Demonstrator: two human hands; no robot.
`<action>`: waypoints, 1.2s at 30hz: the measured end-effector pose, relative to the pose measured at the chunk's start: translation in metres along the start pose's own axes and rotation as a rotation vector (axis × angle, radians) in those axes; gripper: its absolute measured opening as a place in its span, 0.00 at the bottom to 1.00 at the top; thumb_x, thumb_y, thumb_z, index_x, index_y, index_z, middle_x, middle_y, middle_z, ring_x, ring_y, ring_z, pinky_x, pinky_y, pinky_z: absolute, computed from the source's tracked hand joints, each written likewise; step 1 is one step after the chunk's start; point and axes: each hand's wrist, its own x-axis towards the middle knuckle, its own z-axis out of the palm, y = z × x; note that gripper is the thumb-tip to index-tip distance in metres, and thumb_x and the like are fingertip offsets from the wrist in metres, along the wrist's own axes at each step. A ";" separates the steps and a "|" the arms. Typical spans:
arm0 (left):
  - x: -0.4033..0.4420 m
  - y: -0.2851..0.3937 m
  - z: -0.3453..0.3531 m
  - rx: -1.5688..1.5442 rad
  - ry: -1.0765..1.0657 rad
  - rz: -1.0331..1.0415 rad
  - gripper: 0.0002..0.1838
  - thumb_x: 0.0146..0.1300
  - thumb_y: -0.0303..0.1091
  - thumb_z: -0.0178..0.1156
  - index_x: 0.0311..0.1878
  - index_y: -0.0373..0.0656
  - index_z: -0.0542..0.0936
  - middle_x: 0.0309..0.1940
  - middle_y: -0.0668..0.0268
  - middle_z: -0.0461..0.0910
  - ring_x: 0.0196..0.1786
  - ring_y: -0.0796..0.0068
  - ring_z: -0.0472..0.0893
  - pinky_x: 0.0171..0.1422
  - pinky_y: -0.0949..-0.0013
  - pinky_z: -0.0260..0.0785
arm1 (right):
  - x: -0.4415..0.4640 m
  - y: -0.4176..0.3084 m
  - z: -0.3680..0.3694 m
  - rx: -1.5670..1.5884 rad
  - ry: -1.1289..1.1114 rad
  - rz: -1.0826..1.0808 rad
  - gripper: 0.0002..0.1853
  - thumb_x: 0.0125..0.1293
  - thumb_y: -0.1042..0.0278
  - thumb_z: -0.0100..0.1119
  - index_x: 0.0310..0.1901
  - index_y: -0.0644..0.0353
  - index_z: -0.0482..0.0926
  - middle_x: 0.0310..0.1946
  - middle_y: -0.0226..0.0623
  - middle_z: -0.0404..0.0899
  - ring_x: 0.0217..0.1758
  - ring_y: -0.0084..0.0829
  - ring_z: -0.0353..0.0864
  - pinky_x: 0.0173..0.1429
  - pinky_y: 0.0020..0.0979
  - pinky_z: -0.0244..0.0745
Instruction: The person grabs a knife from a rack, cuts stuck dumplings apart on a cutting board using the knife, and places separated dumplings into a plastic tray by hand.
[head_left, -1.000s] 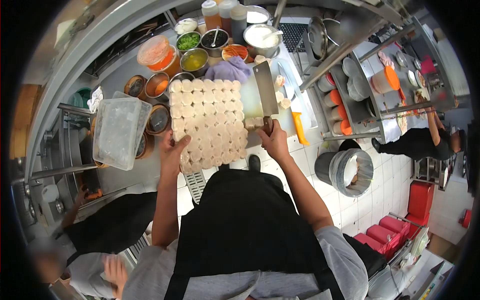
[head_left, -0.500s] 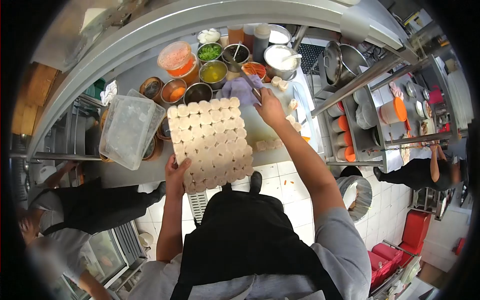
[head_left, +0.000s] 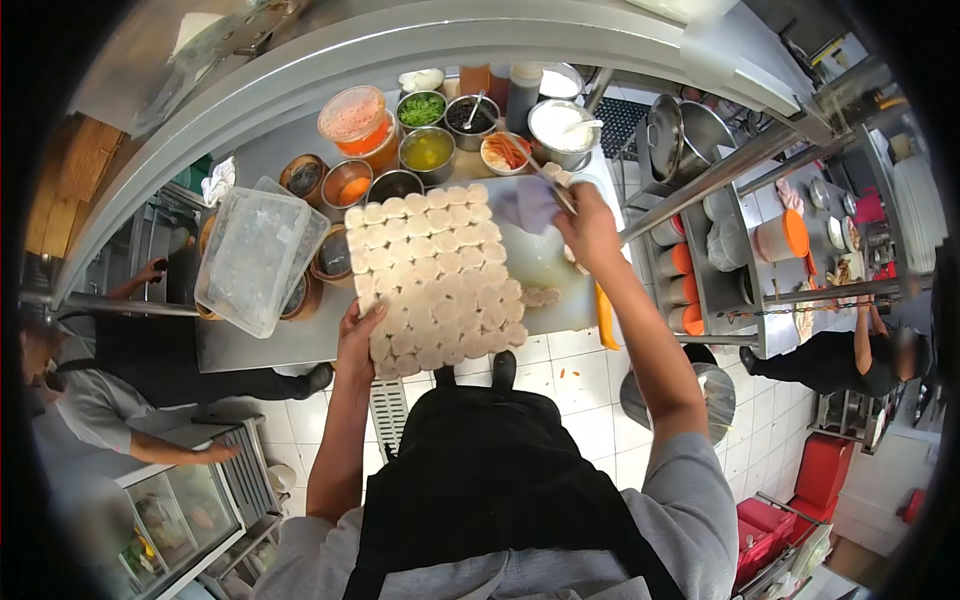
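My left hand grips the lower left edge of a flat slab covered in rows of pale round pieces. At the right, my right hand is closed round the handle of a cleaver, whose blade slants up and left, seen nearly edge-on. A purple cloth lies against or just under the blade; whether my fingers touch it I cannot tell. Below it is the pale cutting board with a few pale pieces. A yellow-handled knife rests at the board's right edge.
Bowls of green herbs, yellow liquid and carrot strips stand behind. Stacked clear containers are at the left. A metal rail arches overhead. A person is at the left, another at the far right.
My right hand reached up to the purple cloth with the cleaver, then moved right, and the cloth shifted right with it. The slab swung away from the cloth, still in my left hand.
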 end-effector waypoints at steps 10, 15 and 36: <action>0.071 -0.068 0.077 -0.148 -0.163 -0.301 0.23 0.63 0.30 0.67 0.60 0.36 0.75 0.50 0.57 0.82 0.50 0.63 0.85 0.54 0.58 0.80 | -0.128 -0.043 -0.159 -0.121 0.202 0.187 0.15 0.56 0.76 0.65 0.43 0.64 0.71 0.30 0.49 0.75 0.33 0.51 0.76 0.40 0.43 0.72; 0.096 -0.087 0.094 -0.170 -0.269 -0.306 0.26 0.63 0.32 0.67 0.62 0.33 0.73 0.53 0.55 0.81 0.51 0.59 0.84 0.54 0.56 0.80 | -0.156 -0.061 -0.182 -0.126 0.149 0.196 0.16 0.56 0.77 0.66 0.44 0.65 0.71 0.31 0.50 0.75 0.33 0.53 0.75 0.40 0.44 0.71; -0.004 0.025 0.094 -0.121 -0.627 -0.243 0.30 0.68 0.39 0.65 0.71 0.45 0.69 0.62 0.61 0.77 0.62 0.65 0.79 0.58 0.60 0.79 | -0.037 -0.179 -0.024 0.623 -0.502 0.301 0.14 0.62 0.79 0.57 0.49 0.70 0.69 0.26 0.34 0.75 0.19 0.20 0.73 0.21 0.25 0.66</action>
